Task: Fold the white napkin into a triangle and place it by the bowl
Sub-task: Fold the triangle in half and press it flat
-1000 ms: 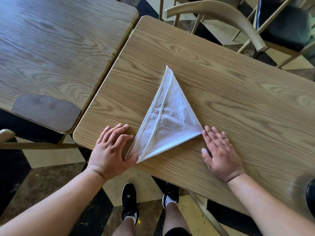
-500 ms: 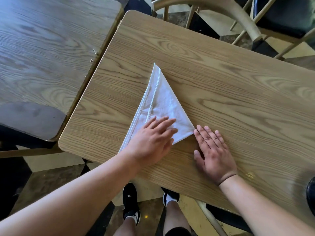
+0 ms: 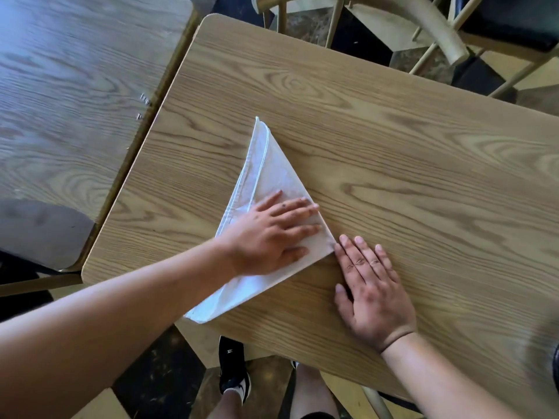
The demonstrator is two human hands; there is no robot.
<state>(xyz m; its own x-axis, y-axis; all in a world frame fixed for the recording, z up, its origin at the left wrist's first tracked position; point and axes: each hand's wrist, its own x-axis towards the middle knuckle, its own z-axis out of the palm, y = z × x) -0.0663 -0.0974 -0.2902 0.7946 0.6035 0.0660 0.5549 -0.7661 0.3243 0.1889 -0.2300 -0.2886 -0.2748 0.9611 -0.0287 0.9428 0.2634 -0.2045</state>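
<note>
Napkin (image 3: 273, 176), white cloth with stitched hems, lies flat in a long triangle on the light wood-grain table (image 3: 393, 140); in the head view its narrowest tip points away from the person, one corner overhangs the near table edge under the left forearm, and the third corner touches the fingertips of the right hand (image 3: 370, 285). Its long axis runs from that near overhanging corner up to the far tip, leaning slightly right. The left hand (image 3: 269, 234) lies palm down on the cloth, fingers spread flat and gripping nothing, covering the triangle's middle. The right hand rests flat on bare wood just beside the napkin's right corner, fingers extended and slightly apart, also holding nothing. Left of the left arm stands a second, greyer wooden table (image 3: 75, 86), apart by a narrow gap. Beyond the hands, a curved pale wooden chair (image 3: 435, 22) stands at the far side. No container shows clearly.
</note>
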